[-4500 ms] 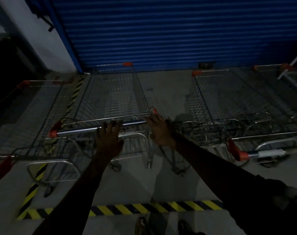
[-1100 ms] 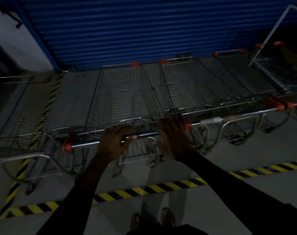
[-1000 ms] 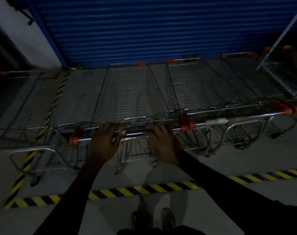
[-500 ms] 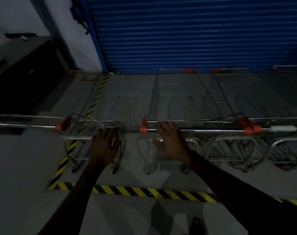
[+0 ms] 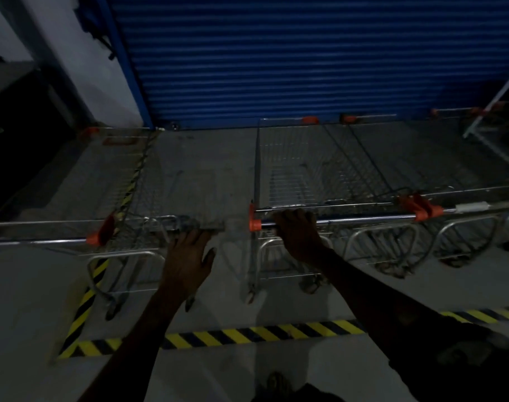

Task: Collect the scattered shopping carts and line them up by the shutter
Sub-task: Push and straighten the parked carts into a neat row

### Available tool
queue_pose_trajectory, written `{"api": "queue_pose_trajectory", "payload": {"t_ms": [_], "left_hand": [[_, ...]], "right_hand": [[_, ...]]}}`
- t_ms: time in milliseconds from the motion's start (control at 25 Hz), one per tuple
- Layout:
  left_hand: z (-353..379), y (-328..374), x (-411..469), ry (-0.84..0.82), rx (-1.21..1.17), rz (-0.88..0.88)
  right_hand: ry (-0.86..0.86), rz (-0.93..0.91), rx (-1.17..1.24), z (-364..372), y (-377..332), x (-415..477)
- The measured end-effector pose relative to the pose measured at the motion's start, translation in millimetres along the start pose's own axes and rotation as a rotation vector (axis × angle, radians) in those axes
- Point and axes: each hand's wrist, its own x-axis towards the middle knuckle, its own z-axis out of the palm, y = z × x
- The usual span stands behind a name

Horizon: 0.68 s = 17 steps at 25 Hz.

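Carts stand nose-in to the blue shutter [image 5: 276, 53]: the middle shopping cart [image 5: 288, 181] sits close against the right-hand cart [image 5: 392, 163], while the left shopping cart [image 5: 114, 181] stands apart across a strip of floor [image 5: 204, 146]. The right hand [image 5: 298, 236] grips the middle cart's handle bar [image 5: 363, 219], fingers curled over it. The left hand [image 5: 188, 259] reaches with straight, spread fingers toward the left cart's rear basket rim; whether it touches the rim is unclear in the dim blur. Dragging that cart sideways one-handed would likely swivel it on its castors, and fingers on the rim could get pinched between the baskets.
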Motion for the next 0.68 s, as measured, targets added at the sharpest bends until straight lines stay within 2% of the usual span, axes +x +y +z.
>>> {"api": "queue_pose_trajectory", "payload": {"t_ms": [120, 320, 560, 680], "left_hand": [[14.9, 18.3, 32.5, -0.014, -0.051, 0.086], [34.1, 43.9, 75.7, -0.013, -0.069, 0.169], [53.0, 50.0, 94.5, -0.013, -0.098, 0.181], [55.1, 49.5, 92.6, -0.019, -0.103, 0.184]], "right_hand": [[-0.004, 0.006, 0.014, 5.0, 4.7, 5.0], [0.096, -0.038, 0.056, 13.5, 18.1, 13.2], [0.081, -0.026, 0.031, 17.6, 15.8, 22.2], [0.132, -0.019, 0.059, 20.0, 18.4, 21.4]]}}
